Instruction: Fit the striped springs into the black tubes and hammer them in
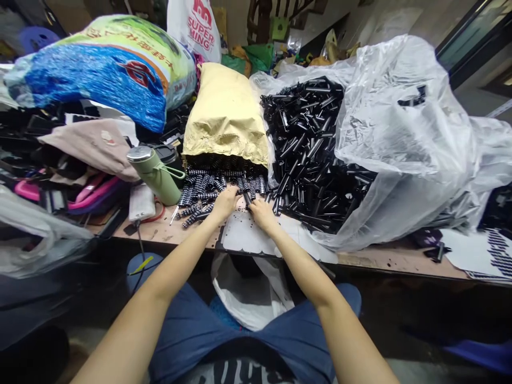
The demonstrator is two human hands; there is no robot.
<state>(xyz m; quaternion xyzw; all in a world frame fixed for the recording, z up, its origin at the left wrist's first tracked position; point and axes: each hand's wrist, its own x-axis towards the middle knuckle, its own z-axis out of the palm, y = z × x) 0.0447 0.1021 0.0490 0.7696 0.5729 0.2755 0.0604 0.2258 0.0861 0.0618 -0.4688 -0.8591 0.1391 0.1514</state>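
Both hands work at the near edge of the spill of small black springs (208, 186), on a worn wooden table (372, 258).

Left hand (224, 204): palm down, fingers loosely curled and close together, tips resting among the springs. Cannot tell whether it pinches one.

Right hand (262, 213): palm down, just right of the left hand, fingers bent together. A short black piece (247, 198) sticks out at the fingertips; grip looks like a pinch on it, but it is too small to confirm.

Springs: short ribbed coils, glossy black, pouring from the open mouth of a crinkled gold foil bag (226, 114) lying flat, far of the hands. Loose ones fan out left toward a sage-green bottle (156, 173), which is tipped on its side and has a metal cap and a loop handle.

Under the hands: a flat pale sheet (244, 237) with a scalloped near edge, dotted with small dark specks.

Right of the gold bag: a heap of smooth black plastic tubes (308, 144), cylindrical and shiny, spilling from a large, wrinkled clear plastic bag (404, 133) toward the right hand.

Far left: a bulging blue woven sack (104, 69) with a printed label, over a clutter of fabric and pink items. A white bag (250, 290) hangs below the table edge between the knees.
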